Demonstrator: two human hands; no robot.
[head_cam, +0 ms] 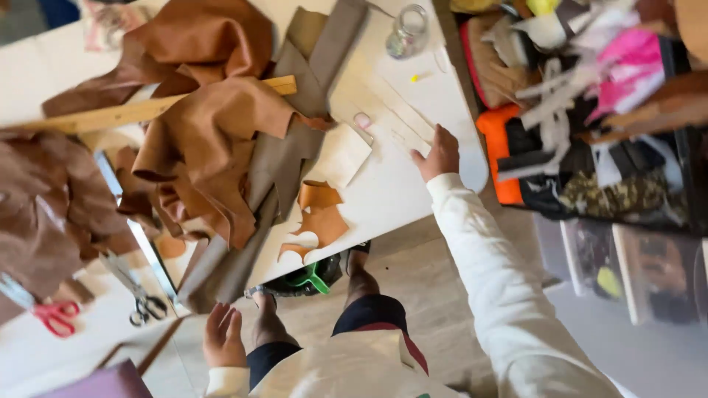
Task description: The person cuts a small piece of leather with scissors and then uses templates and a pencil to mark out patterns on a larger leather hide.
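Left hand (223, 335), nearest the camera, hangs spread and empty below the surface (391, 184) edge. Right hand (440, 153) rests flat on pale paper patterns (402, 121), fingers loosely together, holding nothing. Glass jar (408, 31) stands beyond; contents unclear. Crate (582, 110) at right holds mixed fabric scraps. Brown leather (214, 125), wooden ruler (147, 109) and scissors (140, 298) crowd the left.

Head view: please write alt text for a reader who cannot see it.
The right hand reaches onto a white table near pale paper patterns; the left hand hangs open beside brown leather pieces, two scissors and a wooden ruler.
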